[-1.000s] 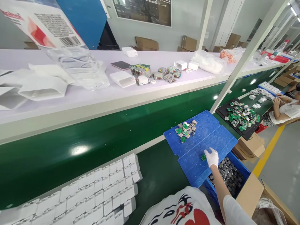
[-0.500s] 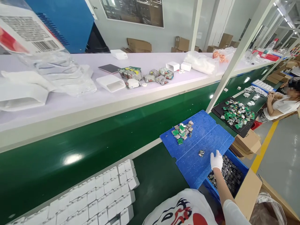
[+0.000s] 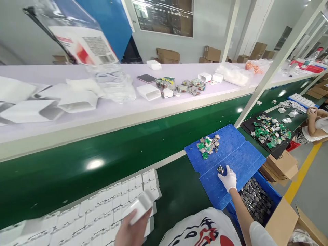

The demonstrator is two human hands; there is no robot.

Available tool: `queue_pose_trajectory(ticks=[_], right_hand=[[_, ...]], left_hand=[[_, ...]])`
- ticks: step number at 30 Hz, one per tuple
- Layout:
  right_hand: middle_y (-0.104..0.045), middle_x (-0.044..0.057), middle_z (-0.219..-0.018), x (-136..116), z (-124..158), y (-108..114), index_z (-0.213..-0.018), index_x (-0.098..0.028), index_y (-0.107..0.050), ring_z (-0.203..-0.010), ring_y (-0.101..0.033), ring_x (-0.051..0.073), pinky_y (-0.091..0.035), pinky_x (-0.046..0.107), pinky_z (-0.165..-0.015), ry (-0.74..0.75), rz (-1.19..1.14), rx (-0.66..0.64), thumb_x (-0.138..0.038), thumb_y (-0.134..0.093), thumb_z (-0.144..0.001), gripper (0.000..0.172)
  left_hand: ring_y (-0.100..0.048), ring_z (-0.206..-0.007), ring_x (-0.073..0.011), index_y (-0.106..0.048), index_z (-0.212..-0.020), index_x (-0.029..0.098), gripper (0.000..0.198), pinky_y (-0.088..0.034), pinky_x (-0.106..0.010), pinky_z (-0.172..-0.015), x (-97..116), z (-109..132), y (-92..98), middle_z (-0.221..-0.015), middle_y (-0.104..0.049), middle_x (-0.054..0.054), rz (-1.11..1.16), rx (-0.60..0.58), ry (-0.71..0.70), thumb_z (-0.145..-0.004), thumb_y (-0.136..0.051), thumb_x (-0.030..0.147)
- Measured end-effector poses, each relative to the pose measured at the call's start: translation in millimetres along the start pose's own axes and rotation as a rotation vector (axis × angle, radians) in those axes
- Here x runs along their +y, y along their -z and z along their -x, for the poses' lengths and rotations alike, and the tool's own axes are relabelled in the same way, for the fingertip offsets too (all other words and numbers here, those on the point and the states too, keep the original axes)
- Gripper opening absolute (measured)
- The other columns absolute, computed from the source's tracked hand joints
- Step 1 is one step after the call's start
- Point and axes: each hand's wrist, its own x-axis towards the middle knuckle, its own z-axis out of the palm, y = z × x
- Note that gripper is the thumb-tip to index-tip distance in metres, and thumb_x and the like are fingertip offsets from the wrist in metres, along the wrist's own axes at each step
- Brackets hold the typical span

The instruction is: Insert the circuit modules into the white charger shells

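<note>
My left hand, bare and slightly blurred, is closed on a white plastic housing and holds it tilted above rows of similar white housings. My right hand, in a white glove, is over the blue corrugated sheet. Its thumb and forefinger are around a small circuit board, at the board's near and right sides. Farther back on the sheet lies a pile of green and grey circuit boards.
Under the sheet's right edge stands a blue bin of dark boards, beside an open cardboard box. A black tray heaped with boards lies beyond. A co-worker sits at far right. Bags and housings rest on the shelf.
My left hand has come into view with a white housing. My right hand has moved left from beside the bin to the small board, which now sits farther left on the sheet. The view has shifted left.
</note>
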Motion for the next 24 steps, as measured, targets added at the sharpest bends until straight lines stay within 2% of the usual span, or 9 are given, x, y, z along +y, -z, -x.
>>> queue_pose_trajectory(ticks=[3,5,8,11,14,17,20,22,24], right_hand=[[-0.06,0.013,-0.119,-6.8,-0.2,0.6,-0.12,-0.019,-0.061,-0.113,-0.05,0.034,-0.04,0.042,-0.094,-0.016,-0.03,0.025,-0.047,-0.064,-0.066,0.062],[-0.062,0.014,-0.115,-12.6,-1.9,4.6,-0.108,-0.019,-0.067,-0.112,-0.052,0.034,-0.039,0.042,-0.095,-0.019,-0.075,0.033,-0.045,-0.063,-0.066,0.05],[-0.064,0.017,-0.112,-26.3,-4.7,14.0,-0.089,-0.016,-0.071,-0.111,-0.053,0.035,-0.039,0.042,-0.096,-0.032,-0.183,0.028,-0.042,-0.067,-0.06,0.039],[-0.071,0.014,-0.089,-51.4,1.6,23.1,-0.076,-0.015,-0.07,-0.093,-0.063,0.034,-0.048,0.04,-0.082,-0.042,-0.353,-0.029,-0.043,-0.071,-0.052,0.037],[-0.072,0.01,-0.075,-91.9,25.3,33.1,-0.075,-0.014,-0.07,-0.077,-0.068,0.028,-0.054,0.035,-0.071,0.025,-0.584,-0.11,-0.049,-0.07,-0.054,0.042],[-0.071,0.012,-0.099,-141.5,63.3,54.6,-0.086,-0.013,-0.07,-0.092,-0.067,0.026,-0.055,0.032,-0.08,0.157,-0.806,-0.165,-0.052,-0.07,-0.061,0.047],[-0.061,0.013,-0.123,-186.0,105.0,92.9,-0.093,-0.015,-0.07,-0.1,-0.065,0.026,-0.058,0.033,-0.078,0.34,-1.001,-0.278,-0.04,-0.074,-0.067,0.036],[-0.066,0.012,-0.115,-208.0,128.5,120.2,-0.078,-0.018,-0.071,-0.093,-0.068,0.025,-0.06,0.03,-0.069,0.579,-1.025,-0.321,-0.029,-0.076,-0.068,0.016],[-0.07,0.009,-0.107,-223.3,145.6,140.7,-0.078,-0.021,-0.072,-0.087,-0.07,0.022,-0.061,0.028,-0.07,0.899,-0.92,-0.276,-0.021,-0.077,-0.066,0.013]], left_hand=[[-0.06,-0.093,-0.0282,-0.059,-0.107,0.026,0.049,-0.054,-0.039,-0.068,-14.5,5.6,-21.2,-0.098,-0.063,-0.004,0.133,-0.075,0.081,-0.058,-0.066,0.022],[-0.06,-0.083,-0.0248,-0.059,-0.109,0.023,0.052,-0.05,-0.034,-0.06,-18.1,9.1,-31.0,-0.098,-0.063,-0.006,0.354,-0.222,0.178,-0.057,-0.064,0.02],[-0.058,-0.071,-0.0203,-0.061,-0.107,0.02,0.05,-0.044,-0.028,-0.051,-14.6,11.3,-37.4,-0.097,-0.063,-0.009,0.51,-0.403,0.29,-0.058,-0.067,0.02],[-0.059,-0.074,-0.0202,-0.061,-0.107,0.02,0.046,-0.043,-0.026,-0.053,-7.5,11.9,-37.2,-0.099,-0.063,-0.009,0.568,-0.491,0.29,-0.063,-0.069,0.023],[-0.061,-0.082,-0.0227,-0.061,-0.107,0.02,0.045,-0.046,-0.028,-0.058,-4.1,13.3,-35.3,-0.105,-0.064,-0.01,0.599,-0.506,0.276,-0.064,-0.073,0.024],[-0.062,-0.092,-0.0244,-0.06,-0.112,0.023,0.048,-0.05,-0.033,-0.071,-4.8,15.3,-33.1,-0.109,-0.064,-0.009,0.619,-0.505,0.261,-0.066,-0.073,0.023],[-0.06,-0.101,-0.0252,-0.057,-0.119,0.026,0.053,-0.049,-0.037,-0.082,-7.0,16.7,-30.4,-0.113,-0.064,-0.008,0.612,-0.525,0.238,-0.068,-0.072,0.026],[-0.059,-0.103,-0.0257,-0.056,-0.121,0.026,0.056,-0.049,-0.036,-0.083,-8.5,16.4,-28.5,-0.115,-0.063,-0.009,0.594,-0.557,0.226,-0.067,-0.073,0.029],[-0.06,-0.102,-0.0255,-0.057,-0.121,0.025,0.06,-0.05,-0.034,-0.08,-9.5,15.3,-26.8,-0.116,-0.063,-0.01,0.569,-0.599,0.199,-0.064,-0.075,0.031]])
